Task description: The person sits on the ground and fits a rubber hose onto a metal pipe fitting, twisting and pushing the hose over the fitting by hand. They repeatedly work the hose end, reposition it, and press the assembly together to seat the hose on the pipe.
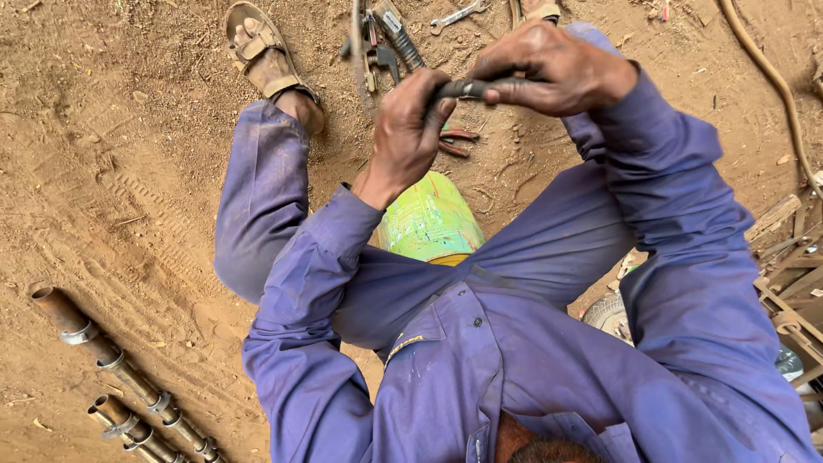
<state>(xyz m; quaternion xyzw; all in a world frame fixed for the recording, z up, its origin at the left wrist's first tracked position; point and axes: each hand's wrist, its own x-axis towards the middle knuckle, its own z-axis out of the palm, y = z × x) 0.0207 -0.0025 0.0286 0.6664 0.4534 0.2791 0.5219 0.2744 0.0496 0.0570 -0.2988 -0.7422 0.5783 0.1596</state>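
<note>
The left hand point(407, 129) and the right hand point(549, 69) are both clenched shut on a slim dark metal rod point(467, 87) held level between them at twelve o'clock, above a green-yellow drum point(429, 221).

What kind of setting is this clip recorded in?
Probably an outdoor repair or metalwork yard on bare earth. Hand tools lie scattered on the dirt, rusty clamped pipes rest at one side, and the left hand and right hand grip a dark rod.
</note>
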